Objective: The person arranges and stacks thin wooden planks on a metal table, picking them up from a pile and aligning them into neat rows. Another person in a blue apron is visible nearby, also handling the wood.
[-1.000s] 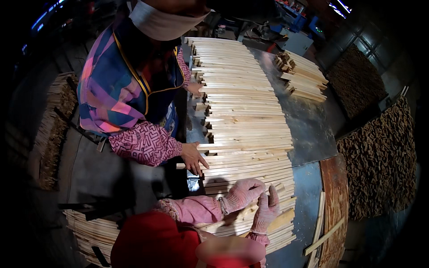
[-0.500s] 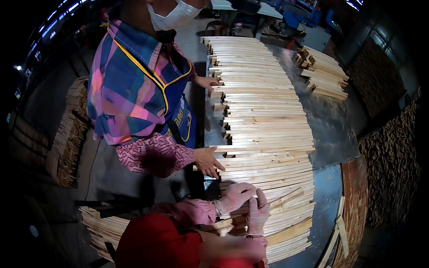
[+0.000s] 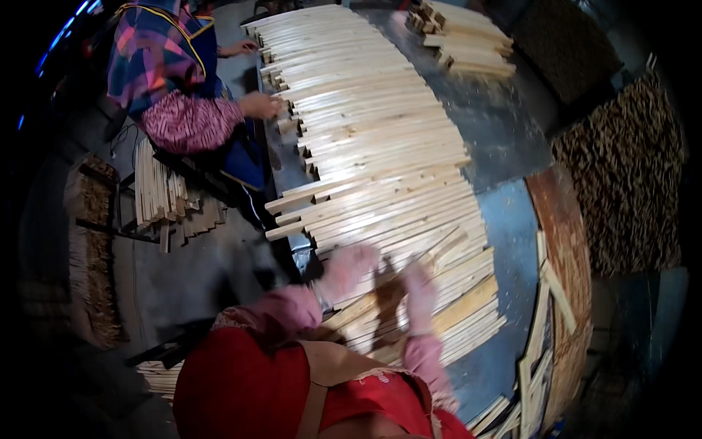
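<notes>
At the left edge of the table [image 3: 504,219], toward its far corner, a co-worker [image 3: 175,80] in a checked top stands with one hand [image 3: 259,106] by the uneven ends of the wooden strips [image 3: 373,132]. These strips lie side by side across the table, their long axes running from the left edge toward the right, with the right ends slanting a little toward the far edge.

Nearer the close end, the gloved left hand [image 3: 349,272] is over the strips' left part, its fingers pointing right; it is blurred, and I cannot tell whether it grasps anything. Between the wrists a pale length of wood [image 3: 351,311] lies slantwise, partly in shadow.

To the right, the gloved right hand [image 3: 419,293] points toward the far edge; blur hides whether it is clenched or released. A loose strip [image 3: 442,249] lies on top of the row, just ahead and to the right of its fingertips, so the right hand is the nearer one. Its long axis slants more steeply toward the far right corner than the row beneath. Whether it joins the pale length, the glove and shadow hide.

Farther right, a wider yellowish board [image 3: 464,296] lies among the strips, beside the right hand. Past the bare blue tabletop, slats [image 3: 559,300] rest on a brown panel [image 3: 567,241] along the right edge.
</notes>
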{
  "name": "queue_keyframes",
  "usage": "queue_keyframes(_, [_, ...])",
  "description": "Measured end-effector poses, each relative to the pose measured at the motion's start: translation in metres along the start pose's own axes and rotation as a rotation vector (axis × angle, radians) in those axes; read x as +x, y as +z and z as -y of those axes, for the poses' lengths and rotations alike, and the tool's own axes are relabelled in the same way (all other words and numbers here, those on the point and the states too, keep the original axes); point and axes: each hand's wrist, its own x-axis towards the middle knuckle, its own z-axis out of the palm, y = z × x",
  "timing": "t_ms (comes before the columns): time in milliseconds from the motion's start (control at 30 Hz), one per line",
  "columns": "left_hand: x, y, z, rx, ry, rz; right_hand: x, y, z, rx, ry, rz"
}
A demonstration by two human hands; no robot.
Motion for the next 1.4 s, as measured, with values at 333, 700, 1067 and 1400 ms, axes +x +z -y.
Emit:
queue_keyframes(333, [0.118,-0.085,-0.17,-0.209,0.151,-0.221,0.136,0.037,0.173,0.334,-0.253,0.164])
queue_keyframes(700, [0.165,-0.166,-0.119,-0.397,0.104,-0.373,0.206,0.166,0.138,0.459,-0.137,0.333])
queue_keyframes(1067, [0.154,-0.148,-0.097,-0.438,0.008,-0.384,0.201,0.151,0.097,0.42,0.003,0.287])
queue_keyframes(1400, [0.143,-0.113,-0.052,-0.396,-0.101,-0.328,0.175,0.128,0.055,0.442,0.057,0.35])
